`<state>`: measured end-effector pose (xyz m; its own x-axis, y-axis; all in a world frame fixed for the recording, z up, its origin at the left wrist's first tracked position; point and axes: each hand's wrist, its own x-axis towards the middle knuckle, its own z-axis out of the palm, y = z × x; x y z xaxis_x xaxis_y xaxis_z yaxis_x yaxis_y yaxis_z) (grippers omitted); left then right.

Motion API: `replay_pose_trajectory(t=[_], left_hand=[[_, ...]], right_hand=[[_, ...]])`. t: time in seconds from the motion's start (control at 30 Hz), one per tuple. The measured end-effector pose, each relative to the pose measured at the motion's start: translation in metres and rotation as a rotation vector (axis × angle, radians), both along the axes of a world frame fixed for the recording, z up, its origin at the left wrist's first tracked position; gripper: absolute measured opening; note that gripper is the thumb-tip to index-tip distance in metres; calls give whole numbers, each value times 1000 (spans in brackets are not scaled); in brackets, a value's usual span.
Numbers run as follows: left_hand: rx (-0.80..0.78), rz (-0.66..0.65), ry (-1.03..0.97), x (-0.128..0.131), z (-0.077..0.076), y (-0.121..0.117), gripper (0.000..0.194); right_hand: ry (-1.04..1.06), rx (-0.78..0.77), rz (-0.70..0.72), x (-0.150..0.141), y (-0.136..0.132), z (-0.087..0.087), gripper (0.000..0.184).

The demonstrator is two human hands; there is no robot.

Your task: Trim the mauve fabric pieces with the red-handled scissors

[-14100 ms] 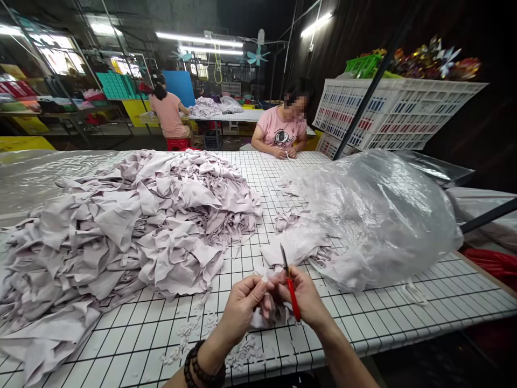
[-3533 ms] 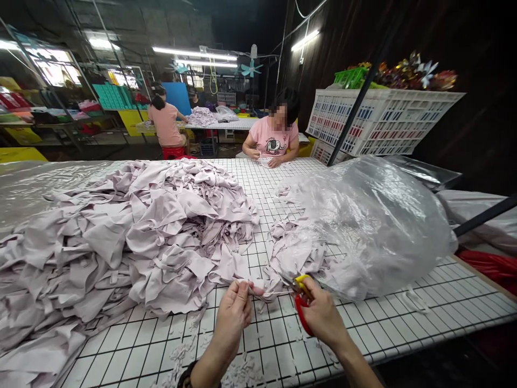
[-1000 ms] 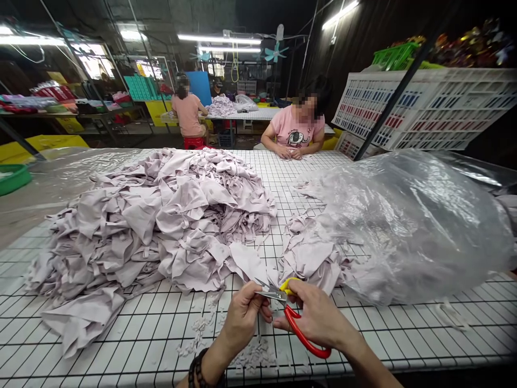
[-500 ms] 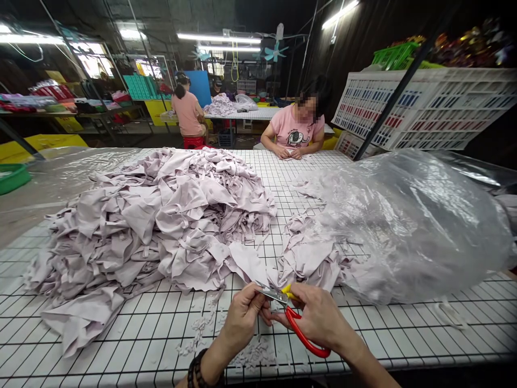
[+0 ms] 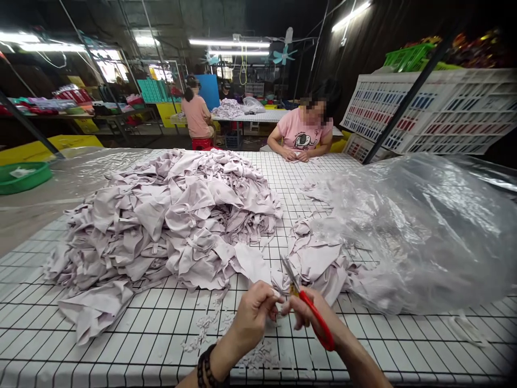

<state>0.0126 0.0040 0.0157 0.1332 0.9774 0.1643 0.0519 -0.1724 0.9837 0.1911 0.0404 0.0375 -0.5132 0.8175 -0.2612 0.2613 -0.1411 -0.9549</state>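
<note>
My left hand (image 5: 253,313) is closed in a pinch, with the edge of a pale lilac fabric piece (image 5: 252,262) at its fingertips; how much cloth it grips is partly hidden. Close beside it, my right hand (image 5: 319,310) holds scissors (image 5: 320,324) with red handles, their metal blades pointing up and away from the left hand's fingers. The right index finger reaches toward the left fingertips. Small fabric clippings (image 5: 260,357) lie scattered on the table below both hands.
A large heap of lilac fabric pieces (image 5: 173,210) covers the left of the grid-patterned table (image 5: 153,353). More pieces spill from a clear plastic bag (image 5: 436,231) on the right. A co-worker (image 5: 305,129) sits at the far edge. A green basin (image 5: 24,180) stands far left.
The scissors have swung from pointing left at the left fingertips to pointing up and away. Both hands stay close together. The view has shifted slightly left.
</note>
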Motion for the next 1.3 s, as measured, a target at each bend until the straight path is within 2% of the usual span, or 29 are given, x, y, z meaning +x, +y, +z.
replay_pose_trajectory(t=[0.07,0.13,0.23,0.33,0.37,0.43,0.5,0.53,0.57,0.67,0.8,0.93,1.0,1.13,1.17,1.23,1.3], left_hand=[[106,-33,139,6,0,0,25],[202,-66,249,13,-1,-1,27],[255,-124,352,19,0,-8,26],[226,-145,365,9,0,-19,21],[200,-90,355,1,-2,-21,21],[90,132,358,-18,-8,-20,24],[-50,356,438,-40,-18,-13,27],[-104,406,499,-50,-24,-7,29],[-144,404,565,-59,-30,-1,30],[-194,279,700,-75,-43,19,24],[-268,177,750,-82,-46,33,27],[-310,74,703,-83,-38,33,32],[-289,49,625,-80,-31,29,32],[-172,115,433,-64,-10,19,32],[-146,138,415,-59,-4,16,32],[-100,154,391,-49,9,11,32],[-65,149,371,-41,21,7,33]], right_hand=[[213,-134,-53,-9,2,2,41],[325,-214,-102,-18,7,2,37],[340,-287,-108,-25,18,-4,37],[269,-285,-169,-20,27,-14,35],[241,-269,-204,-17,28,-16,33],[188,-232,-259,-9,30,-20,31],[156,-206,-277,-3,30,-21,29],[141,-198,-280,-1,29,-22,28],[125,-190,-282,0,29,-22,28],[96,-135,-279,2,27,-21,28],[64,-60,-260,6,28,-21,29],[15,2,-236,13,36,-21,26],[-68,93,-253,14,43,-20,23],[-391,488,-536,7,48,-8,14],[-409,537,-564,3,46,-5,13],[-299,478,-454,-9,37,0,16],[-95,319,-260,-24,27,1,21]])
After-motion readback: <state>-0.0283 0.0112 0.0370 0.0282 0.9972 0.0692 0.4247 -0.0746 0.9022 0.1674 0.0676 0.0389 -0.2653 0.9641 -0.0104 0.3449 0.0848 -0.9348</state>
